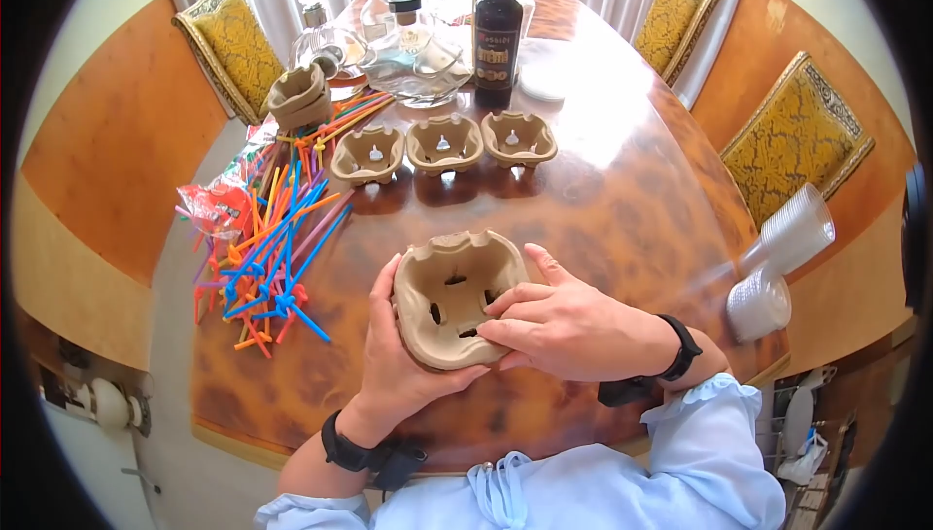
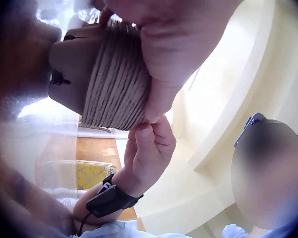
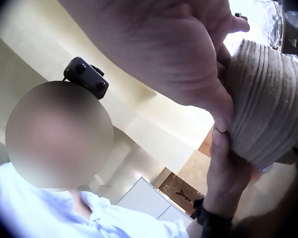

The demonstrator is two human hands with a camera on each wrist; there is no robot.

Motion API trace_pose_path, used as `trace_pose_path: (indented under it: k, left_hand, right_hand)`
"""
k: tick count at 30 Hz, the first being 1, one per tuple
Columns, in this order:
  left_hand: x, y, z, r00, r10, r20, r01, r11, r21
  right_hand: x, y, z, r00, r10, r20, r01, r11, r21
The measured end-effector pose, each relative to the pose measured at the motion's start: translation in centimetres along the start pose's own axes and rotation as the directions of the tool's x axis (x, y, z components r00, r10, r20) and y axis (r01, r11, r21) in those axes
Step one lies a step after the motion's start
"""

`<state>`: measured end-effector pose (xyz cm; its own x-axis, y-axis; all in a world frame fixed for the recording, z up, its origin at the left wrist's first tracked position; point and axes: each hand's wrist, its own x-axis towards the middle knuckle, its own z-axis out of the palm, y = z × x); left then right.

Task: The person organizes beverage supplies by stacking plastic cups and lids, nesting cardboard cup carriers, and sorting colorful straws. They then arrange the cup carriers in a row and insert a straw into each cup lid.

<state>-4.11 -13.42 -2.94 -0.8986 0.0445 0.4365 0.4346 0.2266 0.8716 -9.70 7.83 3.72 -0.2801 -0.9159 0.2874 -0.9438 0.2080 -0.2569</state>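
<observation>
A nested stack of brown moulded-pulp cup trays (image 1: pixel 418 311) is held above the near part of the table, its hollow facing up with dark slots in the bottom. My left hand (image 1: pixel 403 365) grips its left and near side, thumb along the near rim. My right hand (image 1: pixel 583 326) is at the right rim, some fingers reaching over into the hollow, thumb below the edge. In the left wrist view the many layered rims of the stack (image 2: pixel 116 79) show between both hands. The right wrist view shows the layers (image 3: pixel 268 99) beside my right hand (image 3: pixel 188 59).
Three single trays (image 1: pixel 444 146) stand in a row beyond the hands, each with a small white item inside. Knotted coloured straws (image 1: pixel 282 248) and more trays (image 1: pixel 299 98) lie left. A dark bottle (image 1: pixel 495 44) and glassware stand behind; clear plastic cups (image 1: pixel 758 305) lie right.
</observation>
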Motion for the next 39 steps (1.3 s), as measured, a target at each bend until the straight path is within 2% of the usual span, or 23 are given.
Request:
trace_pose_path:
  k: [5,8,11,14,16,18,20,22,25,31,32,35,38,39]
  left_hand:
    - [0.1,0.4,0.2,1.000,-0.010,-0.002,0.010,0.999,0.043]
    - [0.1,0.4,0.2,1.000,-0.017,0.004,0.017,1.000,0.027]
    - [0.2,0.3,0.2,0.999,-0.030,0.014,0.031,0.999,-0.031]
    - [0.1,0.3,0.1,0.999,-0.044,0.013,0.045,0.996,-0.082]
    - [0.2,0.4,0.0,0.998,-0.052,0.028,0.054,0.996,-0.075]
    - [0.0,0.4,0.0,0.998,-0.061,0.032,0.063,0.995,-0.079]
    - [0.1,0.5,0.1,0.998,-0.062,0.033,0.065,0.993,-0.096]
    - [0.2,0.7,0.2,0.996,-0.079,0.027,0.082,0.991,-0.111]
    - [0.3,1.0,0.4,0.993,-0.117,0.003,0.116,0.983,-0.142]
    - [0.2,0.9,0.4,0.990,-0.144,0.006,0.143,0.974,-0.174]
    - [0.2,0.8,0.4,0.989,-0.145,0.007,0.144,0.973,-0.181]
    - [0.1,0.5,0.2,0.993,-0.119,0.026,0.122,0.973,-0.195]
    - [0.0,-0.1,0.1,0.994,-0.098,0.040,0.104,0.977,-0.186]
    - [0.1,-0.2,0.1,0.994,-0.095,0.046,0.102,0.978,-0.180]
  right_hand:
    - [-0.1,0.3,-0.3,0.999,0.036,0.036,-0.039,0.996,0.080]
    - [-0.2,-0.1,-1.5,0.997,0.074,-0.002,-0.073,0.988,0.139]
    - [-0.9,0.1,-3.1,0.977,0.132,-0.168,-0.108,0.983,0.148]
    - [-2.2,1.9,-5.0,0.872,0.192,-0.450,-0.194,0.980,0.041]
    - [-2.9,6.3,-5.4,0.728,0.131,-0.673,-0.315,0.936,-0.159]
    - [-3.8,11.1,-5.8,0.604,0.245,-0.758,-0.469,0.879,-0.089]
    - [-5.2,16.2,-4.7,0.589,0.349,-0.729,-0.567,0.822,-0.064]
    - [-6.5,21.3,-2.4,0.595,0.480,-0.644,-0.663,0.746,-0.056]
    - [-7.0,24.2,-0.1,0.647,0.486,-0.588,-0.671,0.728,-0.137]
    - [-6.4,24.9,1.1,0.678,0.519,-0.521,-0.680,0.712,-0.176]
    - [-6.2,24.6,0.9,0.687,0.518,-0.509,-0.675,0.714,-0.185]
    - [-5.7,22.1,0.8,0.685,0.354,-0.637,-0.642,0.707,-0.297]
    - [-4.2,16.8,-0.8,0.655,0.344,-0.673,-0.549,0.828,-0.111]
    - [-3.4,14.0,-1.2,0.717,0.337,-0.611,-0.451,0.892,-0.037]
